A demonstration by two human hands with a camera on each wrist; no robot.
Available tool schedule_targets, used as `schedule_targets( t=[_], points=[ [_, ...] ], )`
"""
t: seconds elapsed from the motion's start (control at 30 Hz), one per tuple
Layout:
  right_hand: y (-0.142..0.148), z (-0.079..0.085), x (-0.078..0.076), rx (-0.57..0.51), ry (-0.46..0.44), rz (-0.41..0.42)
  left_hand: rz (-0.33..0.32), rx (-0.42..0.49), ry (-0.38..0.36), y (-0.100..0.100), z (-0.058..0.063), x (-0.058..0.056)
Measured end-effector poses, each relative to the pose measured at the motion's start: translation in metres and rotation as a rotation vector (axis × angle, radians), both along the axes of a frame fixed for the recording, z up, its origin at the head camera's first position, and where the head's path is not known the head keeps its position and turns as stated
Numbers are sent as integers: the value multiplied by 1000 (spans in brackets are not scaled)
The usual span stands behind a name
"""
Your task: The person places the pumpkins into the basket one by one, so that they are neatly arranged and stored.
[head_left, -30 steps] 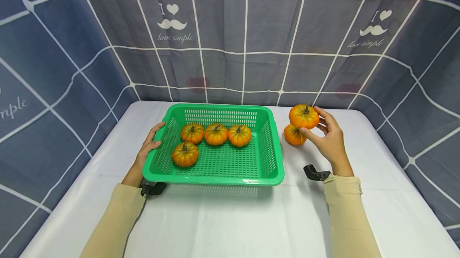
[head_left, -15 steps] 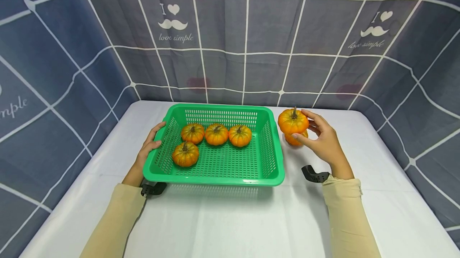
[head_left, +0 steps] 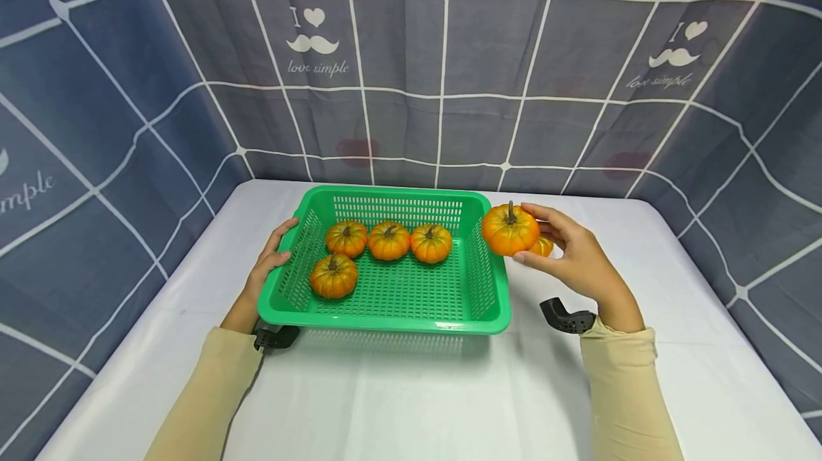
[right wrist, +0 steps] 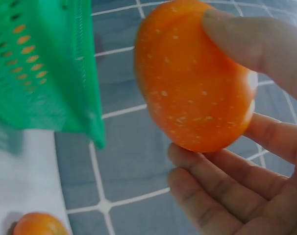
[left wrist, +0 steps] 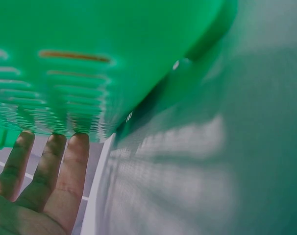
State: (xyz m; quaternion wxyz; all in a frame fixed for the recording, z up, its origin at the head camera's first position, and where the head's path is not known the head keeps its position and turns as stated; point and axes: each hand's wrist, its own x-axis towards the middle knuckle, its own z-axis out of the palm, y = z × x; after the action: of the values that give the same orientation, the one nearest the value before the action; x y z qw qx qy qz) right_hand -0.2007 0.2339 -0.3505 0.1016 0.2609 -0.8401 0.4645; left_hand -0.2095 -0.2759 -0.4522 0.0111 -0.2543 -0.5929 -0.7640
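Note:
In the head view, my right hand (head_left: 568, 257) holds a small orange pumpkin (head_left: 509, 230) between thumb and fingers, stem up, by the basket's right rim. The right wrist view shows the thumb on one side of the pumpkin (right wrist: 195, 81) and fingertips on the other. My left hand (head_left: 262, 268) grips the left rim of a green plastic basket (head_left: 385, 325). Three of its fingers (left wrist: 70, 171) touch the outer wall in the left wrist view. Several small pumpkins sit inside: three in a back row, with one pumpkin (head_left: 333, 276) in front at left.
Another pumpkin (head_left: 543, 245) lies on the white tablecloth (head_left: 411, 397) right of the basket, partly hidden behind the right hand and the held pumpkin. A grey checked curtain (head_left: 404, 125) encloses the back and sides. Each wrist wears a black camera mount (head_left: 568, 316).
My right hand has carried its pumpkin leftward and slightly toward me, from above the other loose pumpkin to the basket's right rim. The left hand and basket have stayed put.

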Motion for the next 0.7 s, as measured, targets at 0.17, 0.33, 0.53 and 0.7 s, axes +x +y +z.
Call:
schedule_targets(
  t=[0.17, 0.33, 0.53, 0.7],
  points=[
    [-10, 12, 4, 57, 24, 69, 2, -4, -2, 0, 0, 0],
    [-21, 24, 2, 114, 14, 142, -2, 4, -1, 0, 0, 0],
    [-34, 33, 0, 202, -53, 168, -10, 16, -4, 0, 0, -1],
    [-47, 34, 0, 308, -45, 183, 24, -22, -28, 0, 0, 1]
  ],
)
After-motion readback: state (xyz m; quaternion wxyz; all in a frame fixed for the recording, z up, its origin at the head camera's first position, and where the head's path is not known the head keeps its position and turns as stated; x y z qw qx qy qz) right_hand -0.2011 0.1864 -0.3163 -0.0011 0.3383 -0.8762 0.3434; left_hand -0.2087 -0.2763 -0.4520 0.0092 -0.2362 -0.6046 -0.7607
